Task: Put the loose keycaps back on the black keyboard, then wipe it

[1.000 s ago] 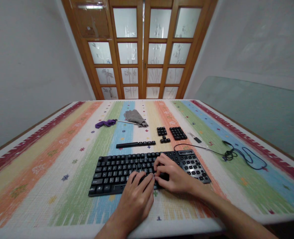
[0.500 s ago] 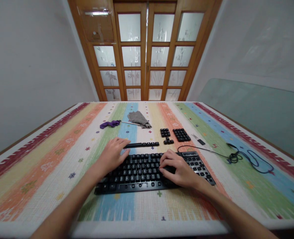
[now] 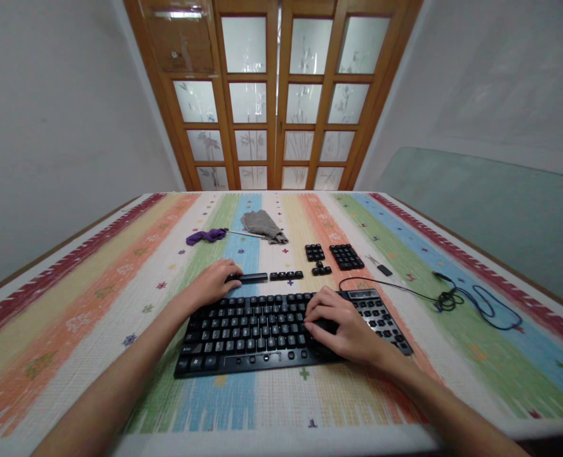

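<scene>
In the head view a black keyboard (image 3: 257, 324) lies in front of me, with bare switch stems along its bottom row and right end. My left hand (image 3: 218, 279) reaches just behind the keyboard's top edge. Its thumb and fingers close around the left end of a long black spacebar keycap (image 3: 253, 278). Several small keycaps (image 3: 285, 275) continue that line to the right. Over the right part of the main keys, my right hand (image 3: 338, 324) curls around a dark rounded object (image 3: 326, 325), mostly covered by the fingers; its kind is unclear.
Behind the keyboard sit groups of loose keycaps (image 3: 346, 256), (image 3: 315, 252) and a small black-handled tool (image 3: 383, 270). A grey cloth (image 3: 262, 225) and a purple-headed stick (image 3: 207, 236) lie farther back. The coiled cable (image 3: 447, 299) is at right, on the striped tablecloth (image 3: 162, 285).
My left hand has drawn back slightly left along the keycap row. A gap now shows between the spacebar keycap and the small keycaps. My right hand has stayed nearly still.
</scene>
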{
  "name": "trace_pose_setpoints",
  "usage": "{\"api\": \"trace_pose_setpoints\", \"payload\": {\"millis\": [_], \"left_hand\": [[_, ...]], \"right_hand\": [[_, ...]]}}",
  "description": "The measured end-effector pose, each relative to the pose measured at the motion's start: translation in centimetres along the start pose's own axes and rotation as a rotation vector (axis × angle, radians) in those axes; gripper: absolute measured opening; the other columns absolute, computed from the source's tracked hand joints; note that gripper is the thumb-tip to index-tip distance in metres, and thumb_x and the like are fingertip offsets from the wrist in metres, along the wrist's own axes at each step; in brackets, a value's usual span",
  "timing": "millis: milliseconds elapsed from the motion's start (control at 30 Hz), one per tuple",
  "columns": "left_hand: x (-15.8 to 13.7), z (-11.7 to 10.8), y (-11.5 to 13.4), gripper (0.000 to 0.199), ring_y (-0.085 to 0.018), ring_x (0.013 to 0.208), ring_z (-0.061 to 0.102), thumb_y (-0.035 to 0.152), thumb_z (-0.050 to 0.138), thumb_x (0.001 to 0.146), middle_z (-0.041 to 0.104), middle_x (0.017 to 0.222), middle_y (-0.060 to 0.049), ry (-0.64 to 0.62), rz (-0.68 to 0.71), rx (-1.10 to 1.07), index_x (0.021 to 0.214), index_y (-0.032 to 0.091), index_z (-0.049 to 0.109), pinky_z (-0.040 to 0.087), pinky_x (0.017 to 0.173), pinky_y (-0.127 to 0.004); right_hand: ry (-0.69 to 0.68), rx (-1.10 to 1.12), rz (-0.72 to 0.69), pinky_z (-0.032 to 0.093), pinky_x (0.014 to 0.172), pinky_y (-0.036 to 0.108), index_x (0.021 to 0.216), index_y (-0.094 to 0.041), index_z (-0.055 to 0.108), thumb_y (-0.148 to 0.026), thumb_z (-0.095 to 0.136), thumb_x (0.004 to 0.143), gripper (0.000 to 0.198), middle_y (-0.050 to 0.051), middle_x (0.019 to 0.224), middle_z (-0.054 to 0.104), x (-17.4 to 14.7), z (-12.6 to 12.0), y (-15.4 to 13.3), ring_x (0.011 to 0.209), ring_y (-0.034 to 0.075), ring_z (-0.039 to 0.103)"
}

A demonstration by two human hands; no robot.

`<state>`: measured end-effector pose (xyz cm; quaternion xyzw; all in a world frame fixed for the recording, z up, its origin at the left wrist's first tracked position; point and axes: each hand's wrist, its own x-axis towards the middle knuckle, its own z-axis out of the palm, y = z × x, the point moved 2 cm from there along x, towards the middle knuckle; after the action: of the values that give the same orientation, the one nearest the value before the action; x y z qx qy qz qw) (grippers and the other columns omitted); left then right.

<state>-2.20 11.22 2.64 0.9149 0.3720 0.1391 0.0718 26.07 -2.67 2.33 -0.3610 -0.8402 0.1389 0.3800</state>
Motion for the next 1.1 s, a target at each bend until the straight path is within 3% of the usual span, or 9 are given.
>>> {"api": "trace_pose_setpoints", "payload": {"millis": [133, 200, 367, 500, 667, 833, 1100], "left_hand": [[-1.8, -1.8, 0.9, 0.018, -0.024, 0.098, 0.065, 0.027, 0.057, 0.093, 0.069, 0.102, -0.007, 0.031, 0.006, -0.057, 0.102, 0.019, 0.07, 0.051, 0.088, -0.037], [-3.1, -2.6, 1.7, 0.018, -0.022, 0.096, 0.065, 0.028, 0.056, 0.094, 0.07, 0.1, -0.006, 0.107, 0.026, -0.183, 0.102, 0.019, 0.069, 0.051, 0.088, -0.036], [-6.7, -3.1, 4.4, 0.017, -0.02, 0.095, 0.067, 0.029, 0.056, 0.096, 0.071, 0.103, -0.006, 0.165, 0.054, -0.363, 0.103, 0.021, 0.069, 0.054, 0.087, -0.036], [-8.8, -2.8, 6.3, 0.018, -0.019, 0.093, 0.067, 0.026, 0.055, 0.097, 0.071, 0.102, -0.005, 0.175, 0.076, -0.339, 0.108, 0.022, 0.069, 0.056, 0.083, -0.034], [-10.6, -2.1, 8.0, 0.017, -0.018, 0.093, 0.066, 0.022, 0.054, 0.099, 0.07, 0.099, -0.004, 0.193, 0.15, -0.26, 0.11, 0.022, 0.066, 0.056, 0.082, -0.031], [-11.2, -0.6, 9.3, 0.016, -0.018, 0.087, 0.063, 0.02, 0.052, 0.1, 0.068, 0.093, -0.004, 0.171, 0.196, -0.203, 0.108, 0.02, 0.065, 0.053, 0.077, -0.029], [-11.5, 0.9, 9.6, 0.016, -0.019, 0.09, 0.059, 0.017, 0.055, 0.099, 0.064, 0.098, -0.005, 0.16, 0.213, -0.162, 0.112, 0.018, 0.064, 0.051, 0.079, -0.031]], "right_hand": [[0.001, -0.006, -0.008, 0.049, 0.078, 0.035, 0.083, -0.019, 0.067, -0.011, 0.061, 0.088, 0.011, 0.006, 0.089, 0.066, 0.0, 0.1, -0.1, 0.086, 0.019, 0.059], [-0.001, 0.003, -0.018, 0.049, 0.078, 0.035, 0.084, -0.019, 0.067, -0.011, 0.06, 0.088, 0.011, 0.006, 0.088, 0.066, 0.2, 0.3, -0.4, 0.086, 0.019, 0.059], [-0.001, 0.045, -0.044, 0.049, 0.078, 0.035, 0.086, -0.019, 0.067, -0.012, 0.06, 0.09, 0.011, 0.005, 0.088, 0.067, 0.8, 1.0, -1.4, 0.086, 0.019, 0.059], [0.008, 0.068, -0.05, 0.05, 0.08, 0.036, 0.098, -0.019, 0.065, -0.016, 0.06, 0.092, 0.009, 0.006, 0.092, 0.067, 1.3, 1.2, -2.5, 0.088, 0.019, 0.059], [-0.02, 0.06, -0.051, 0.05, 0.082, 0.038, 0.112, -0.018, 0.06, -0.024, 0.065, 0.091, 0.022, 0.007, 0.098, 0.067, 1.7, 1.6, -3.7, 0.091, 0.02, 0.059], [-0.092, 0.059, -0.144, 0.049, 0.086, 0.039, 0.114, -0.018, 0.061, -0.024, 0.066, 0.09, 0.025, 0.007, 0.099, 0.068, 1.5, 2.7, -4.1, 0.093, 0.021, 0.058], [-0.191, -0.006, -0.145, 0.048, 0.085, 0.04, 0.106, -0.016, 0.067, -0.024, 0.064, 0.092, 0.016, 0.008, 0.096, 0.067, 0.6, 3.8, -3.7, 0.09, 0.021, 0.056]]}}
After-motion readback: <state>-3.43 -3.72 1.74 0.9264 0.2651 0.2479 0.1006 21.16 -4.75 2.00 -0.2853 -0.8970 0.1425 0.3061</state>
